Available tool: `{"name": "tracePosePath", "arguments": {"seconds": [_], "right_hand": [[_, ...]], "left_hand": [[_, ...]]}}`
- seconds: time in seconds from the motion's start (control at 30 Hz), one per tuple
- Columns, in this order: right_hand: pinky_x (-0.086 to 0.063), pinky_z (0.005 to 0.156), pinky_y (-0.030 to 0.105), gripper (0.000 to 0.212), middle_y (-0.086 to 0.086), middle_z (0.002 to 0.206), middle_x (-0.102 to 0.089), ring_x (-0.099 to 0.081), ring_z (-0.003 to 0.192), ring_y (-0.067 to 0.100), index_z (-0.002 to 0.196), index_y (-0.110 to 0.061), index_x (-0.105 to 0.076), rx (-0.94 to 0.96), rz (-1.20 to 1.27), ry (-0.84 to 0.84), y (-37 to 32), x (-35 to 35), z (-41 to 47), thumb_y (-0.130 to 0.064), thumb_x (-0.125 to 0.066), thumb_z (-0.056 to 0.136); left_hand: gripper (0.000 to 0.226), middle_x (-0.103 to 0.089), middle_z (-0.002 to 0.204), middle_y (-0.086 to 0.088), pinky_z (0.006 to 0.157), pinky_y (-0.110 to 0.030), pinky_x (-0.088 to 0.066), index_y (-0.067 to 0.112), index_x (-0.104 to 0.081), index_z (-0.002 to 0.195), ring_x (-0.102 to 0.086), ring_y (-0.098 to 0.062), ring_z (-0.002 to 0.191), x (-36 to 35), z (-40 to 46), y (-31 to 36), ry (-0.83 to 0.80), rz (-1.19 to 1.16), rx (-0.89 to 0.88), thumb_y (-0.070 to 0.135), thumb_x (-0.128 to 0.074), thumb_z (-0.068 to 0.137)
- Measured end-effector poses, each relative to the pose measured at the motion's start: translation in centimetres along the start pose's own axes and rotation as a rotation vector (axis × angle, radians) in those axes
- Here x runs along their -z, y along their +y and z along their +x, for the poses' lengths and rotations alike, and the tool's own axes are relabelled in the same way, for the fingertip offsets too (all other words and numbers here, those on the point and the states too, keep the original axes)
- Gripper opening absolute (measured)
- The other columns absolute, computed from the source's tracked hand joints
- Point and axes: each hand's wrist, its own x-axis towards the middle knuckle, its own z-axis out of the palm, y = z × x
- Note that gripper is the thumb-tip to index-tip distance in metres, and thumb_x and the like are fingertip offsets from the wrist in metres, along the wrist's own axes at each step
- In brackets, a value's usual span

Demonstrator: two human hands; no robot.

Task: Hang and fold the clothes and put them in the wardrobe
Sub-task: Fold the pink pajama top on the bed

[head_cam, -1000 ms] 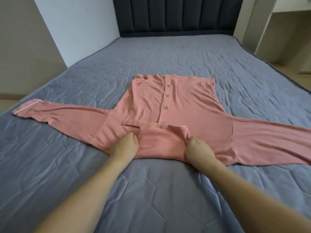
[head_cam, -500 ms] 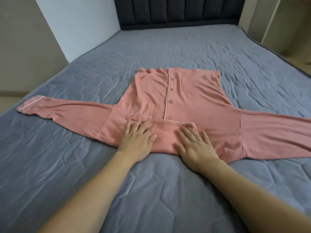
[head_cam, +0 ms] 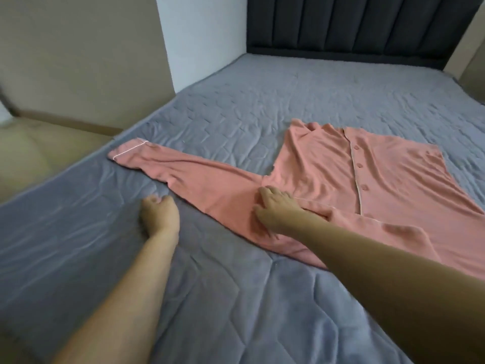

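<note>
Reaching across from the right, the right hand (head_cam: 275,210) lies flat on the pink pyjama top (head_cam: 328,177), fingers straight and spread, pressing the cloth where the sleeve (head_cam: 189,177) joins the body. The left hand (head_cam: 158,215) is on the bed (head_cam: 236,298) just beside the sleeve's near edge, its fingers loosely curled and holding nothing; whether it touches the cloth cannot be told. The bed wears a grey-blue quilted cover, creased in places, with a dark padded headboard (head_cam: 354,27) at the far end. A white wall (head_cam: 202,38) and beige wall stand to the left. The top lies spread face up on the cover, buttoned, with pale piping along the front and cuff, its sleeve stretched out leftward.
</note>
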Motion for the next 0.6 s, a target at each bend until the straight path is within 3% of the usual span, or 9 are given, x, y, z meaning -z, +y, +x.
{"name": "tracePosePath", "arguments": {"seconds": [0.1,0.17,0.23,0.3,0.37,0.43,0.53,0.6], "right_hand": [[-0.024,0.113,0.041,0.049,0.013,0.15,-0.034,-0.033,0.137,0.029,0.139,-0.013,-0.038,0.057,0.039,-0.1,-5.6,0.0,6.9,-0.039,-0.036,0.098],[-0.025,0.112,0.039,0.055,0.013,0.152,-0.032,-0.032,0.138,0.03,0.144,-0.014,-0.033,0.091,0.012,-0.129,-9.0,-0.1,11.3,-0.042,-0.039,0.097],[-0.03,0.108,0.037,0.056,0.015,0.149,-0.036,-0.037,0.135,0.032,0.143,-0.014,-0.035,0.101,0.018,-0.154,-12.1,-0.1,15.4,-0.042,-0.043,0.096],[-0.033,0.106,0.037,0.052,0.019,0.146,-0.039,-0.039,0.133,0.034,0.142,-0.011,-0.039,0.125,0.031,-0.169,-15.0,-0.3,19.5,-0.037,-0.043,0.098],[-0.033,0.105,0.036,0.05,0.019,0.145,-0.041,-0.041,0.131,0.034,0.142,-0.006,-0.039,0.138,0.111,-0.197,-18.0,-0.4,23.5,-0.034,-0.042,0.1],[-0.039,0.096,0.034,0.046,0.017,0.138,-0.049,-0.051,0.117,0.03,0.136,-0.004,-0.047,0.101,0.185,-0.196,-21.2,-0.5,27.1,-0.032,-0.043,0.099],[-0.04,0.06,0.024,0.019,0.009,0.096,-0.057,-0.052,0.07,0.019,0.104,-0.011,-0.056,0.057,0.275,-0.189,-25.2,-0.8,31.1,-0.027,-0.049,0.097],[-0.04,0.061,0.025,0.011,0.004,0.079,-0.051,-0.047,0.065,0.016,0.089,-0.015,-0.056,0.039,0.372,-0.228,-26.9,-1.0,32.5,-0.025,-0.057,0.093]], "left_hand": [[0.021,-0.059,0.107,-0.019,0.071,-0.024,-0.055,-0.006,-0.059,0.1,-0.062,-0.03,0.108,1.1,6.2,0.4,-0.199,-0.597,0.294,0.002,-0.04,0.098],[0.026,-0.057,0.117,-0.023,0.082,-0.023,-0.052,-0.007,-0.054,0.118,-0.058,-0.028,0.116,1.8,9.0,0.6,-0.26,-0.784,0.355,0.008,-0.04,0.102],[0.044,-0.057,0.125,-0.02,0.093,-0.029,-0.048,0.001,-0.048,0.136,-0.058,-0.026,0.114,2.1,11.5,0.8,-0.32,-0.796,0.326,0.027,-0.051,0.1],[0.048,-0.06,0.123,-0.016,0.095,-0.031,-0.049,0.008,-0.052,0.134,-0.06,-0.025,0.113,2.3,13.8,0.9,-0.377,-0.799,0.289,0.038,-0.056,0.097],[0.031,-0.067,0.113,-0.011,0.092,-0.03,-0.052,0.013,-0.06,0.12,-0.065,-0.021,0.106,2.1,15.1,1.0,-0.404,-0.808,0.259,0.033,-0.056,0.097],[0.011,-0.076,0.088,-0.004,0.079,-0.024,-0.058,0.013,-0.065,0.101,-0.073,-0.013,0.085,1.4,15.6,0.9,-0.391,-0.799,0.253,0.02,-0.059,0.096],[0.007,-0.076,0.078,-0.006,0.064,-0.02,-0.058,0.005,-0.068,0.088,-0.074,-0.014,0.075,0.1,15.8,0.2,-0.366,-0.712,0.201,0.007,-0.062,0.091],[0.013,-0.076,0.081,-0.009,0.066,-0.022,-0.059,0.005,-0.069,0.079,-0.073,-0.017,0.077,-0.5,15.9,-0.4,-0.363,-0.667,0.166,0.007,-0.061,0.09]]}}
